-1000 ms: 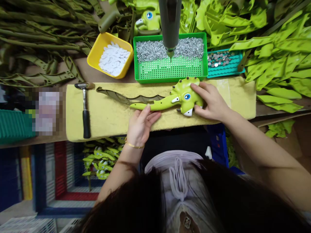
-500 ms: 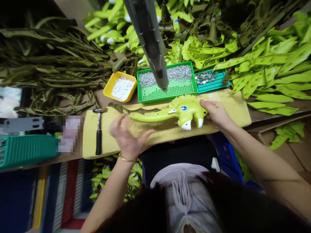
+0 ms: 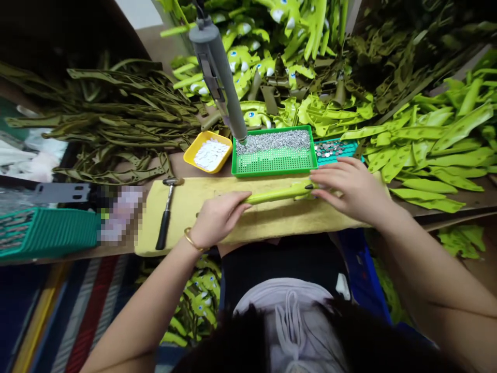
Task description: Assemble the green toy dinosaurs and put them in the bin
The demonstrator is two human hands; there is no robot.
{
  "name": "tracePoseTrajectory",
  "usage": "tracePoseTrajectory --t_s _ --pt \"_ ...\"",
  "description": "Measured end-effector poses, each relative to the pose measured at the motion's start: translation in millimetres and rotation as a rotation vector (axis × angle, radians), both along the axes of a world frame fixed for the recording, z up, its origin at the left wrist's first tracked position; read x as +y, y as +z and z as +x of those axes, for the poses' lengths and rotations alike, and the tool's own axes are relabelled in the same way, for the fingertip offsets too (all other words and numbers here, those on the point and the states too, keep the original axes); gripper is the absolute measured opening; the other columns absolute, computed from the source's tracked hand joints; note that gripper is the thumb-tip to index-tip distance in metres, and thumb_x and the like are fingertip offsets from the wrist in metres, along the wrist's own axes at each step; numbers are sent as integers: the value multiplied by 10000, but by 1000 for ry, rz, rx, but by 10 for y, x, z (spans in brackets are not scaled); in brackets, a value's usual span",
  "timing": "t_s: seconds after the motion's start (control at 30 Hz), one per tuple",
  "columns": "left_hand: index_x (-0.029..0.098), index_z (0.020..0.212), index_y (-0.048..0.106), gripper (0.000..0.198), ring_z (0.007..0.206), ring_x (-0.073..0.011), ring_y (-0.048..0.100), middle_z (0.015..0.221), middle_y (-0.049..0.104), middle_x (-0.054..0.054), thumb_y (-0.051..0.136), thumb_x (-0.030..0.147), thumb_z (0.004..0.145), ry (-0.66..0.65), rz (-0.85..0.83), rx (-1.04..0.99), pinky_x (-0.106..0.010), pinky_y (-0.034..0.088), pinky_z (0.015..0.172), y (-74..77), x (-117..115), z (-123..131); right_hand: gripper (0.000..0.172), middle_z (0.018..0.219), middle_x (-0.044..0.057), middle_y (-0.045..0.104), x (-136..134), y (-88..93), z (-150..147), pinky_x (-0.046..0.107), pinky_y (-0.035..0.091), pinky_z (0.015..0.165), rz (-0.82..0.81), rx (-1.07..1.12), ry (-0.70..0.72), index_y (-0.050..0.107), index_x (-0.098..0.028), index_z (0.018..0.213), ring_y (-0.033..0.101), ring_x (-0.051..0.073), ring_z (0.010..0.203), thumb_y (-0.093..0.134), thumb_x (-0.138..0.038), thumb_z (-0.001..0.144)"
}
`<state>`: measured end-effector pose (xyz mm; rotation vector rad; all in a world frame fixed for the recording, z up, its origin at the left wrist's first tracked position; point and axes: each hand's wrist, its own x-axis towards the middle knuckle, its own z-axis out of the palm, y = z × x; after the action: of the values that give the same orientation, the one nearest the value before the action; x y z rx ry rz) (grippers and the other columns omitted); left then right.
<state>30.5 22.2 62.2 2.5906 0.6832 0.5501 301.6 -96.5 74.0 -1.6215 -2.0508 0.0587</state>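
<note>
Held level over the yellow cloth-covered pad point(image 3: 279, 220) is a lime-green plastic dinosaur-head toy point(image 3: 272, 196), seen edge-on as a narrow strip. My left hand point(image 3: 219, 217), a gold bangle at its wrist, is closed on the toy's long left end. At the right end, my right hand point(image 3: 349, 191) grips it between thumb and fingers, close to a dark pointed bit; the fingers hide part of that end. The toy's eye and white horns are out of sight at this angle. Left of my left hand lies a hammer point(image 3: 166, 215) on the pad.
A grey electric screwdriver point(image 3: 223, 77) hangs above a green basket point(image 3: 272, 168) of small silver screws. Beside it stand a yellow tray point(image 3: 189, 153) of white pieces and a teal tray point(image 3: 359, 150) of metal discs. Olive parts point(image 3: 128, 114) and lime-green parts point(image 3: 438, 150) are heaped around.
My left hand has gone from open and apart to closed on the toy's left end. The toy has turned from face-up to edge-on. The view has shifted, showing more of the screwdriver.
</note>
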Motion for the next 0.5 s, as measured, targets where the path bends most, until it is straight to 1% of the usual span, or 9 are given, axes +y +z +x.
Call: tracePoseTrajectory --t_s 0.03,0.07,0.1,0.17,0.23,0.33,0.37,0.43,0.5 --pt "204 1108 691 311 915 -230 714 1040 745 -94 511 379 925 -13 14 -34 -331 558 824 -5 -1 -15 347 1195 114 699 39 15 -99 544 422 1017 -2 -67 17 664 -207 1140 647 287 1099 581 -427 885" --pt "205 1106 691 295 908 -226 716 1032 747 -91 520 362 924 -30 42 -61 -324 562 823 -15 -9 -18 402 1230 147 676 85 19 -208 544 421 1017 -10 -104 52 643 -168 1179 636 298 1115 571 -436 889" --pt "205 1115 687 285 906 -227 718 1030 748 -91 530 344 921 -50 82 -83 -324 564 822 -29 -21 -12 445 1224 170 671 139 9 -316 512 455 979 -32 -103 101 618 -127 1213 637 295 1102 558 -433 896" --pt "209 1162 667 290 913 -235 720 1047 744 -94 547 305 916 -89 160 -110 -329 568 818 -60 -43 15 401 1091 151 715 257 -56 -481 419 515 835 -67 -38 156 632 -118 1169 666 253 990 493 -410 933" --pt "220 1225 633 330 902 -238 723 1062 741 -92 568 266 905 -108 217 -134 -320 570 790 -81 -50 45 369 974 106 734 351 -151 -559 354 518 744 -35 42 161 663 -145 1088 673 212 895 445 -411 955" --pt "237 1291 593 416 837 -224 731 1028 749 -77 610 207 876 -103 313 -200 -282 562 725 -57 -40 87 378 926 77 747 368 -228 -629 320 520 723 89 122 134 678 -153 1035 681 184 845 439 -435 955" --pt "241 1311 578 451 813 -219 731 1014 752 -75 625 189 865 -104 353 -218 -275 557 711 -34 -34 95 376 922 76 751 343 -214 -658 316 523 723 121 127 122 679 -148 1029 687 180 838 438 -428 957" --pt "243 1364 534 538 813 -220 730 1021 750 -79 649 159 845 -127 417 -232 -281 557 729 13 -9 69 353 939 73 756 284 -110 -671 312 537 750 165 99 132 679 -143 1026 696 175 861 441 -396 962" --pt "237 1416 478 625 878 -235 725 1069 737 -99 658 119 829 -179 442 -228 -310 565 788 33 45 -54 334 990 59 754 268 64 -505 314 549 818 206 98 141 675 -164 1044 693 168 922 452 -397 959"
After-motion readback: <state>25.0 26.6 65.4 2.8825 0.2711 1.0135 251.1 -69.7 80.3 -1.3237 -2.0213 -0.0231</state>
